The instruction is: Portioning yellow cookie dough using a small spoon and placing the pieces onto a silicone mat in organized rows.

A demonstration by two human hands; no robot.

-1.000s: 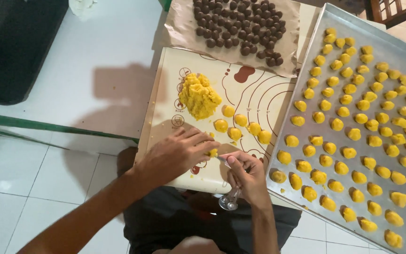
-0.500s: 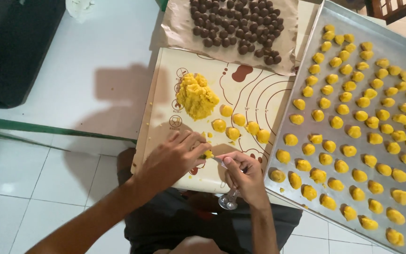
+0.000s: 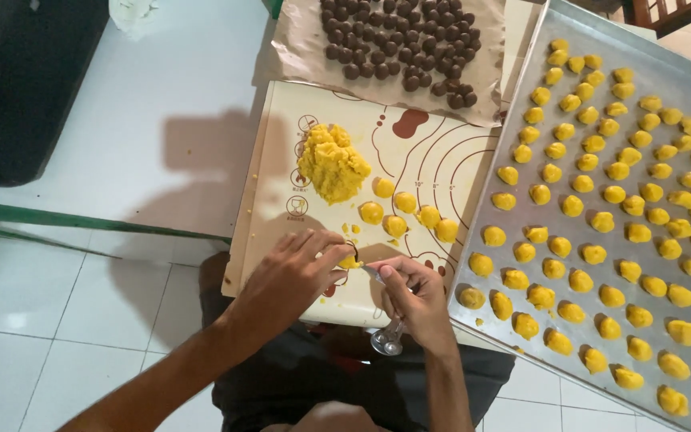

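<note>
biggest thing in view is the metal baking tray [image 3: 685, 80] on the right, sitting at a slant and filled with rows of small yellow dough pieces [image 3: 593, 254]. just left of it, touching its edge, lies a cream baking mat [image 3: 441, 152] with brown curved lines and little symbols printed on it. above the mat there's a sheet of brown paper [image 3: 297, 48] holding a packed cluster of dark brown balls [image 3: 397, 36]. top left corner has a big black object [image 3: 17, 80] on the white surface, and a green strip [image 3: 65, 218] runs across below it.

on the mat itself, a lumpy heap of yellow dough [image 3: 333, 164] sits in the upper left part, and a short row of shaped yellow balls [image 3: 409, 210] runs down to the right from it.

the left hand [image 3: 293, 280] rests at the near edge of the mat, fingers curled in narrow, pinching a small yellow dough piece [image 3: 349, 261] at its fingertips. the right hand [image 3: 417, 296] is just beside it, closed around a thin clear tool [image 3: 387, 336] whose tip points at that piece while its rounded end hangs off the mat edge. can't tell if the tip is actually touching the dough. the two hands are nearly touching each other.
</note>
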